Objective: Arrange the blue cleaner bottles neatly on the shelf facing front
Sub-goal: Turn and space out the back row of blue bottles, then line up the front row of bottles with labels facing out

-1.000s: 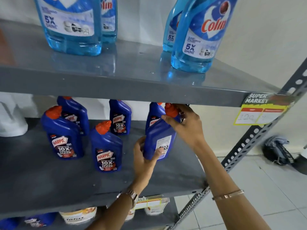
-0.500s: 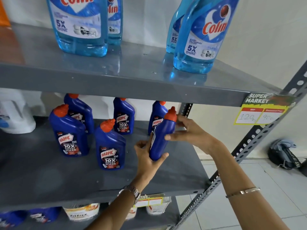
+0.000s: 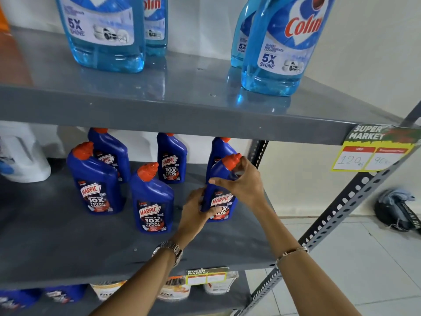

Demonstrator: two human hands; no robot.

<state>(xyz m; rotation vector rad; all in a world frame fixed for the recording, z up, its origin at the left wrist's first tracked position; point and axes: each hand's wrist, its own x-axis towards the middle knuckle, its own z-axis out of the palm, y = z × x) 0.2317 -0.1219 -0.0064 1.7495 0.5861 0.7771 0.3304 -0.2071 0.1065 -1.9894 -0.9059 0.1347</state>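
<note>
Wrists come up from the bottom of the frame to the middle shelf (image 3: 68, 258), where both hands are on one blue bottle (image 3: 222, 202) right of centre. The left hand (image 3: 197, 213) cups its lower left side, fingers curled around the body; the right hand (image 3: 245, 179) pinches the shoulder just under the orange cap. Half a second ago this bottle showed its narrow edge; now its Harpic label faces front, so the turn looks done and only settling it in line remains. Just left stands a front-row bottle (image 3: 152, 201), and further left another (image 3: 94, 181), both facing forward. Behind are three more bottles (image 3: 172, 160), one directly behind the held one, limiting how far back it can go. Higher in the frame, pale blue Colin bottles (image 3: 282, 46) stand on the upper shelf (image 3: 182, 110).
</note>
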